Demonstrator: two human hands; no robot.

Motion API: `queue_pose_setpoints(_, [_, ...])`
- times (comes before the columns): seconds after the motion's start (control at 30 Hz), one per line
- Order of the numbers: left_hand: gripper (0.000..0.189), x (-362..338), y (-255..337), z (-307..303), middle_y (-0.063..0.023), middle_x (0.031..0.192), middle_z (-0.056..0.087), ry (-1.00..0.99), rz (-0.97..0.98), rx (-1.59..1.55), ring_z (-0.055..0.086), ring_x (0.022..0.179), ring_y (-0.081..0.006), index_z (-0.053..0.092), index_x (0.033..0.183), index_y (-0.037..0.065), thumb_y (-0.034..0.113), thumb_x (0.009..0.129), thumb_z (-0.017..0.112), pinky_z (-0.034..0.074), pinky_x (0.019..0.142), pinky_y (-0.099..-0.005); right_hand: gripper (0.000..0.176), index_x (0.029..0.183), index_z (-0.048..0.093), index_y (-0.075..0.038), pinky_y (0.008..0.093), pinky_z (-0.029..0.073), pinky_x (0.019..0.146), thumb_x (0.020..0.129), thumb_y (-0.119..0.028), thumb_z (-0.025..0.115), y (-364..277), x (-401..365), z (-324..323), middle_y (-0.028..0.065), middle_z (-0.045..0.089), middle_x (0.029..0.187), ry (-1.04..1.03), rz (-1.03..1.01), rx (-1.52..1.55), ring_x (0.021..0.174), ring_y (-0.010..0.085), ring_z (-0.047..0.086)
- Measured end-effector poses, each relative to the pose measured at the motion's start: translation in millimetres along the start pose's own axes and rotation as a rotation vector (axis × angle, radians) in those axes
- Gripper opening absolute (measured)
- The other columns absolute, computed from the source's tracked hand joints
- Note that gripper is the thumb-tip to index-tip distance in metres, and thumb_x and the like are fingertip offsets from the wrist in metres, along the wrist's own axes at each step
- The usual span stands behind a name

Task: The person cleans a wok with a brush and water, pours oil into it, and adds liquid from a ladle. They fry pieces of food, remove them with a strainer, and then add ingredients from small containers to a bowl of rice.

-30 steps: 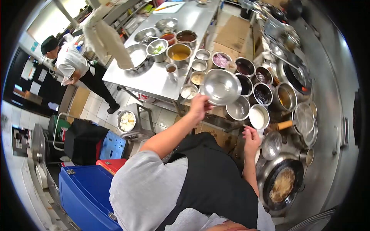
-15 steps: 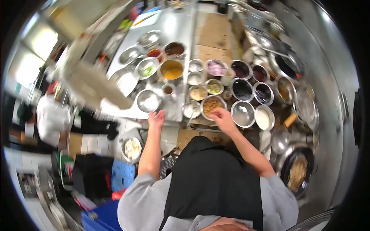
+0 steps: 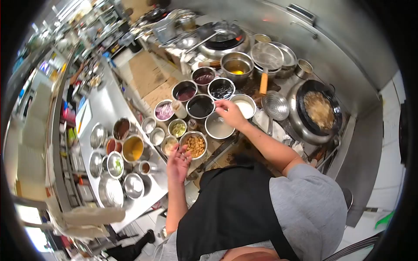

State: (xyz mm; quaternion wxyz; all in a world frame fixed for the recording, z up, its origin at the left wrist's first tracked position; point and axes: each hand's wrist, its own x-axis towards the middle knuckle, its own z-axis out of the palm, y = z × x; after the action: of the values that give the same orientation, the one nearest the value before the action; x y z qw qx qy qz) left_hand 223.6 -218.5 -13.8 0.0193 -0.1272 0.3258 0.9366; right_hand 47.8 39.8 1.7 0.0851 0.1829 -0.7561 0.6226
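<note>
My right hand (image 3: 230, 114) is over the bowl of pale, cloudy liquid (image 3: 219, 128), its fingertips drawn together near the rim of a bowl of black sauce (image 3: 200, 107). What those fingers hold, if anything, is hidden. A bowl of white liquid (image 3: 245, 107) lies just right of that hand. My left hand (image 3: 179, 164) is raised with fingers apart and nothing in it. It is beside a bowl of brown nuts or similar pieces (image 3: 194, 145) and partly covers a small bowl of pale paste (image 3: 169, 145).
A wok of bubbling oil (image 3: 320, 111) sits on the right, with a perforated ladle (image 3: 275, 105) beside it. A wooden-handled strainer (image 3: 267, 56) lies across a pot farther back. On the left, a steel counter (image 3: 102, 74) carries several bowls, one of orange sauce (image 3: 133, 148).
My view has swung right toward the stove. My right hand has moved from above the brown pieces to above the cloudy liquid. My left hand now hovers by the brown pieces.
</note>
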Motion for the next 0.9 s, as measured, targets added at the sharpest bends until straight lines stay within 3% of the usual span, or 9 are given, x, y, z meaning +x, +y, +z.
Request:
queue_pose_setpoints(0.1, [0.043, 18.3, -30.1, 35.8, -0.0161, 0.119, 0.056, -0.135, -0.189, 0.094, 0.063, 0.095, -0.0273, 0.046, 0.129, 0.008, 0.027, 0.092, 0.055, 0.054, 0.080, -0.0394, 0.027, 0.112, 0.062, -0.002, 0.0259, 0.050, 0.069, 0.087, -0.012, 0.059, 1.5, -2.8, -56.4, 0.0047, 0.065, 0.085, 0.101, 0.235, 0.039, 0.073, 0.0107, 0.059])
queue_pose_setpoints(0.37, [0.048, 46.3, -94.8, 106.5, -0.0163, 0.121, 0.055, -0.249, -0.434, 0.241, 0.061, 0.099, -0.0266, 0.042, 0.130, 0.010, 0.030, 0.090, 0.057, 0.052, 0.085, -0.0385, 0.033, 0.121, 0.058, -0.005, 0.0254, 0.050, 0.059, 0.090, -0.016, 0.058, 16.5, -63.4, -141.0, 0.0052, 0.064, 0.088, 0.036, 0.389, 0.095, 0.063, 0.0097, 0.057])
queue_pose_setpoints(0.5, [0.049, 56.8, -132.2, 139.1, -0.0155, 0.121, 0.055, -0.277, -0.500, 0.313, 0.061, 0.100, -0.0255, 0.041, 0.131, 0.009, 0.031, 0.090, 0.058, 0.051, 0.085, -0.0381, 0.039, 0.123, 0.057, -0.003, 0.0263, 0.050, 0.063, 0.091, -0.025, 0.062, 18.5, -101.2, -162.6, 0.0048, 0.065, 0.093, -0.172, 0.428, 0.184, 0.075, 0.0093, 0.058])
queue_pose_setpoints(0.57, [0.047, 60.1, -155.5, 156.0, -0.0153, 0.122, 0.055, -0.297, -0.554, 0.330, 0.061, 0.098, -0.0266, 0.042, 0.132, 0.010, 0.031, 0.092, 0.054, 0.051, 0.084, -0.0387, 0.039, 0.126, 0.055, -0.004, 0.0246, 0.050, 0.067, 0.093, -0.023, 0.060, 15.8, -114.1, -176.9, 0.0036, 0.063, 0.099, -0.234, 0.449, 0.224, 0.084, 0.0084, 0.057])
queue_pose_setpoints(0.67, [0.045, 68.1, -187.3, 179.1, -0.0139, 0.120, 0.056, -0.324, -0.602, 0.345, 0.061, 0.098, -0.0251, 0.043, 0.131, 0.009, 0.032, 0.093, 0.053, 0.051, 0.085, -0.0381, 0.039, 0.126, 0.055, -0.003, 0.0249, 0.049, 0.069, 0.093, -0.025, 0.059, 22.9, -128.2, -195.7, 0.0040, 0.063, 0.103, -0.248, 0.493, 0.284, 0.085, 0.0087, 0.058])
queue_pose_setpoints(0.73, [0.044, 69.7, -197.4, 193.4, -0.0128, 0.118, 0.057, -0.374, -0.599, 0.356, 0.060, 0.100, -0.0243, 0.044, 0.130, 0.009, 0.035, 0.095, 0.050, 0.050, 0.086, -0.0375, 0.041, 0.128, 0.053, -0.003, 0.0246, 0.050, 0.070, 0.094, -0.025, 0.058, 22.0, -133.9, -202.7, 0.0050, 0.063, 0.105, -0.274, 0.477, 0.364, 0.087, 0.0092, 0.058])
queue_pose_setpoints(0.83, [0.045, 70.6, -186.9, 205.7, -0.0132, 0.115, 0.057, -0.265, -0.456, 0.318, 0.061, 0.096, -0.0233, 0.045, 0.127, 0.007, 0.039, 0.095, 0.051, 0.051, 0.083, -0.0367, 0.041, 0.130, 0.051, -0.003, 0.0248, 0.050, 0.070, 0.095, -0.024, 0.056, 23.9, -135.7, -205.7, 0.0070, 0.063, 0.106, -0.368, 0.620, 0.387, 0.087, 0.0100, 0.058])
queue_pose_setpoints(0.9, [0.049, 77.4, -161.3, 197.5, -0.0141, 0.116, 0.057, -0.159, -0.357, 0.244, 0.060, 0.097, -0.0242, 0.045, 0.127, 0.007, 0.044, 0.095, 0.049, 0.051, 0.082, -0.0368, 0.039, 0.129, 0.052, -0.004, 0.0236, 0.050, 0.070, 0.094, -0.021, 0.057, 20.9, -130.7, -203.8, 0.0071, 0.064, 0.103, -0.367, 0.587, 0.448, 0.087, 0.0096, 0.059])
